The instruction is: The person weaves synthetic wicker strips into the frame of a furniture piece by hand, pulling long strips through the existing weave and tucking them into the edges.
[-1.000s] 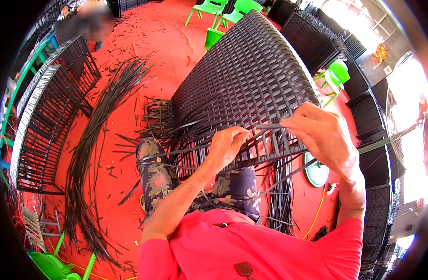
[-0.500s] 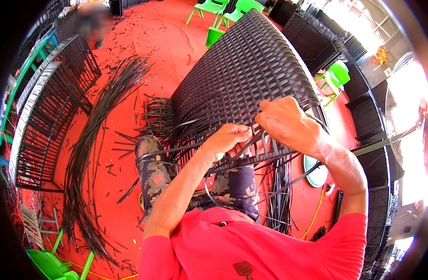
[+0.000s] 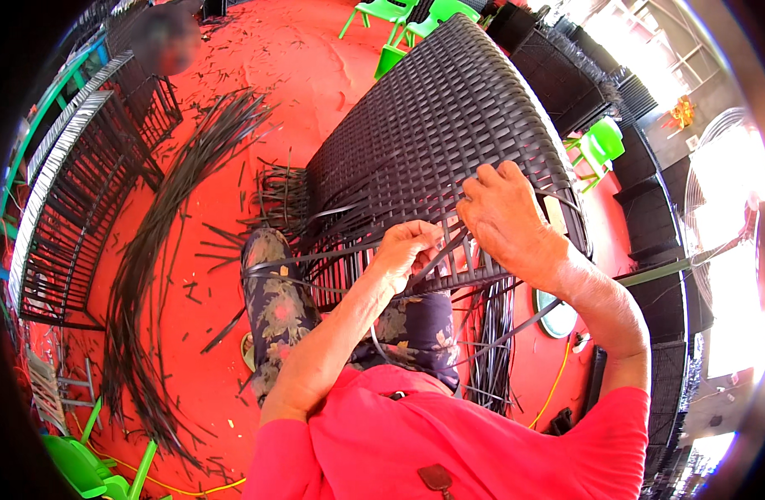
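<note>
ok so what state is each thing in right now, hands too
Black panel: partly woven, open bars near the hands, loose ends at its left
Left hand: fingers bent, grip unclear
Right hand: fingers bent over the panel, grip unclear
Strip bundle: loose on the floor
Slatted frame: bars unwoven
Green chair at right: upright, unoccupied

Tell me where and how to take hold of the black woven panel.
Probably grip the black woven panel by the far half of its right edge, coming from the right: that stretch is closely woven and unobstructed. Loose strip ends bristle at its left, and the left hand and right hand occupy the near end.
</note>
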Available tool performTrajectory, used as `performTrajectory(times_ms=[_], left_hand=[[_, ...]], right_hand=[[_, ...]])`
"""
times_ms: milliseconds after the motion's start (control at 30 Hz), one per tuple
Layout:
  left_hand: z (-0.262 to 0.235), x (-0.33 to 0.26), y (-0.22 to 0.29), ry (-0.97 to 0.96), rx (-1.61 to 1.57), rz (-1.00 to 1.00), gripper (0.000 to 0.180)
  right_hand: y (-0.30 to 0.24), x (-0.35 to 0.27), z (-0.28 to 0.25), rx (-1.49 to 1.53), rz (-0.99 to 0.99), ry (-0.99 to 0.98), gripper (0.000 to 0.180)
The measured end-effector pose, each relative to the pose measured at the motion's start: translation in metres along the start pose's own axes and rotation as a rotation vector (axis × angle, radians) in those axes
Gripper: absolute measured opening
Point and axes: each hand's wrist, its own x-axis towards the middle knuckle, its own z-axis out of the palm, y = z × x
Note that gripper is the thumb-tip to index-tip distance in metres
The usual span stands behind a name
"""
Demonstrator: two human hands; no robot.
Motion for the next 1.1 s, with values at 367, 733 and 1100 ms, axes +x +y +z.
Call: performTrajectory(times_ms=[367,733,1100], left_hand=[[-0.02,-0.008,-0.031,0.074,-0.173,0.012,0.014],[-0.031,-0.013,-0.026,-0.009,-0.232,0.018,0.017],[-0.036,-0.002,-0.005,-0.133,0.138,-0.229,0.021]], right_hand=[[-0.018,0.01,0.013,0.209,-0.013,0.156,0.01],[-0.018,0.015,0.059,0.262,0.092,-0.163,0.02],[-0.029,0.033,0.064,0.004,0.07,-0.279,0.012]])
